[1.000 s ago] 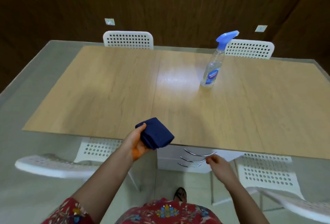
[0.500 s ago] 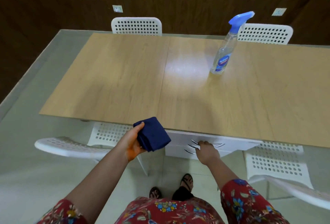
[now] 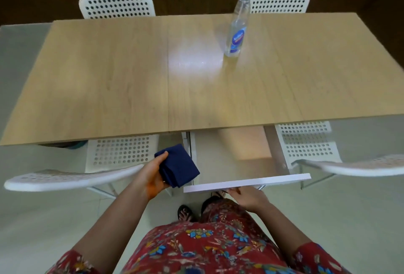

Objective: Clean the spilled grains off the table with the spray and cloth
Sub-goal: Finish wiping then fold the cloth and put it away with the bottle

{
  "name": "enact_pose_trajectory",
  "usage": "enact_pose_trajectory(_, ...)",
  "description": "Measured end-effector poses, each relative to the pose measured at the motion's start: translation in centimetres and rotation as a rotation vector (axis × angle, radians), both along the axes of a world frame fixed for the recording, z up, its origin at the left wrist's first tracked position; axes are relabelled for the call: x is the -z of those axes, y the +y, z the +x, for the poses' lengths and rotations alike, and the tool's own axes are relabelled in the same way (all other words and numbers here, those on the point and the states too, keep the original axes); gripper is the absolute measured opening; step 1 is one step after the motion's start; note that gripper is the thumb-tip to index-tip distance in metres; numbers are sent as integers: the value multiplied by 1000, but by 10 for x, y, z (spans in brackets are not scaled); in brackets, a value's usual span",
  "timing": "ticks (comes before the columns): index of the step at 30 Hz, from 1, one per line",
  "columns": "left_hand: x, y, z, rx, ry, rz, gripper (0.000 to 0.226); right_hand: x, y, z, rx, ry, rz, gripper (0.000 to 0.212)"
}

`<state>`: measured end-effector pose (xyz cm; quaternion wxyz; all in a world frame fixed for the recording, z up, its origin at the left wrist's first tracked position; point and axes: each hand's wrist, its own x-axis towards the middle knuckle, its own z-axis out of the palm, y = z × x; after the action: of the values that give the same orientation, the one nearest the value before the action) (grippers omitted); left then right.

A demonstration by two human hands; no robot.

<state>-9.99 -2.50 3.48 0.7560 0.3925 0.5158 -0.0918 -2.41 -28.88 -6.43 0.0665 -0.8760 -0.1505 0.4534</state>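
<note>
Toward the lower left of the frame, a white perforated chair [image 3: 72, 178] sits tucked at the near edge of the wood-grain table [image 3: 109, 77]. Just right of it, below that edge, the left hand [image 3: 150, 175] grasps the cloth [image 3: 181, 165]. The cloth is a dark navy square folded into a thick pad, with the thumb on its upper corner and the fingers wrapped under it. Just right of the cloth, a white drawer [image 3: 247, 183] stands open from under the table at lower centre. The right hand [image 3: 249, 197] meets the underside of its front panel, where the fingers are hidden, so I cannot tell their grip. Right of centre at the top, the spray [image 3: 237, 33] stands upright on the table, a clear bottle with a blue trigger head and a blue label.
</note>
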Motion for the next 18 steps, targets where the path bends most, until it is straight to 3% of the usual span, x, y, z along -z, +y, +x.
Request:
enact_pose_trajectory(3, 3, -7, 1, 70, 3, -21, 30, -22, -2, -4, -35, 91, -36, 60)
enact_pose_trajectory(5, 5, -12, 4, 116, -7, -36, 31, -46, 4, 1, 10, 42, 40, 51)
enact_pose_trajectory(8, 8, -23, 14, 198, -31, -85, 35, -75, 23, 10, 355, -32, 371, 39)
enact_pose_trajectory(12, 15, -39, 31, 334, -71, -147, 40, -77, 49, 15, 701, 343, 734, 26)
enact_pose_trajectory(15, 22, -41, 40, 475, -54, -25, 48, -52, 43, 23, 850, 223, 729, 14)
enact_pose_trajectory(18, 31, -31, 37, 490, -7, 270, 42, -22, 33, 37, 849, 43, 555, 14)
